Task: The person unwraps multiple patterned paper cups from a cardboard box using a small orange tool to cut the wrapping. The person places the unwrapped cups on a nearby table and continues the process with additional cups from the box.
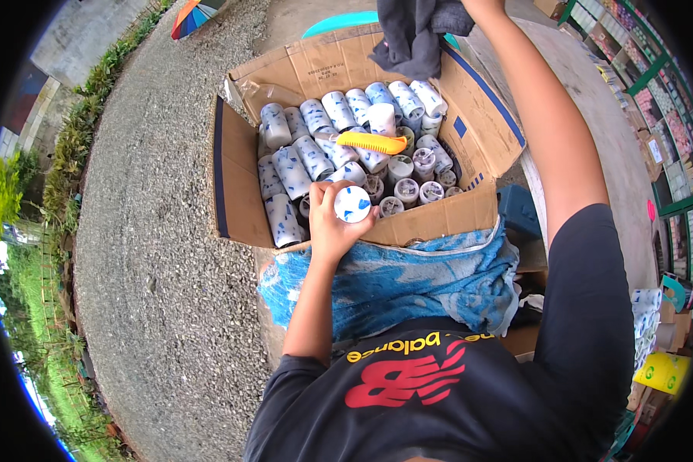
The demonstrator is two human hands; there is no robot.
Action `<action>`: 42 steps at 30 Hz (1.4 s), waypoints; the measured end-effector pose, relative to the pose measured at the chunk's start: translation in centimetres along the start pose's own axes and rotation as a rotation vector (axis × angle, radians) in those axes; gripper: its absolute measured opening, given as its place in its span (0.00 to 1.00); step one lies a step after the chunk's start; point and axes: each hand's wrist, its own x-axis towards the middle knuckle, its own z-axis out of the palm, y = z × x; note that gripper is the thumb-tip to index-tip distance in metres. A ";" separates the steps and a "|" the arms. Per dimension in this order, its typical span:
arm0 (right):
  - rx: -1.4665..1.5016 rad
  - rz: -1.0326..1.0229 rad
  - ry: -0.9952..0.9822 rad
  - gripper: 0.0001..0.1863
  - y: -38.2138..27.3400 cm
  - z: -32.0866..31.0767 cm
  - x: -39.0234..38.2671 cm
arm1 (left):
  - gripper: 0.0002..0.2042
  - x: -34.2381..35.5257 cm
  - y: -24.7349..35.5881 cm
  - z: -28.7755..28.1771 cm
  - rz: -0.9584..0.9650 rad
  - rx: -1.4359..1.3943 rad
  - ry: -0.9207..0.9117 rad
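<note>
My left hand (329, 227) grips a white cylinder (353, 202) with blue flecks, its round end facing up, at the near side of an open cardboard box (237, 200). At the top edge my right hand (479, 9) holds a dark grey cloth (412, 35) above the box's back right. The box is packed with similar flecked cylinders (289, 173), some lying and some upright with speckled, cup-like ends. A yellow plastic tool (371, 143) lies across them.
The box rests on a blue patterned towel (385, 277). A turquoise round object (339, 23) sits behind it, a blue plastic item (520, 212) beside it. Gravel (154, 269) and plants border the left, with a multicoloured umbrella (192, 17). Stocked shelves (654, 100) line the right.
</note>
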 end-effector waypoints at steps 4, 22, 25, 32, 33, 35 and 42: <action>-0.057 0.288 -0.973 0.22 2.3 0.5 -3.6 | 0.25 0.0 0.3 0.2 -0.026 0.010 -0.015; 0.705 0.998 -1.580 0.31 -6.2 -12.5 -23.0 | 0.33 -0.3 -1.0 0.5 -0.097 -0.265 0.088; 0.992 1.545 -1.446 0.30 -10.7 -14.6 -20.5 | 0.31 -0.5 -2.8 1.3 -0.036 -0.649 0.135; 0.309 0.414 -0.995 0.27 -11.2 -17.7 -18.5 | 0.19 0.3 -0.4 1.2 0.031 -0.133 -0.153; 0.229 0.401 -0.909 0.28 -10.9 -18.6 -17.4 | 0.15 0.2 -0.3 1.2 0.036 -0.096 -0.131; 0.213 0.495 -0.722 0.25 -9.9 -20.8 -14.3 | 0.05 0.1 -1.2 1.4 0.108 -0.070 -0.079; -0.337 0.430 -0.228 0.13 -3.7 -27.5 -8.8 | 0.09 0.1 -0.4 1.6 -0.007 -0.050 -0.161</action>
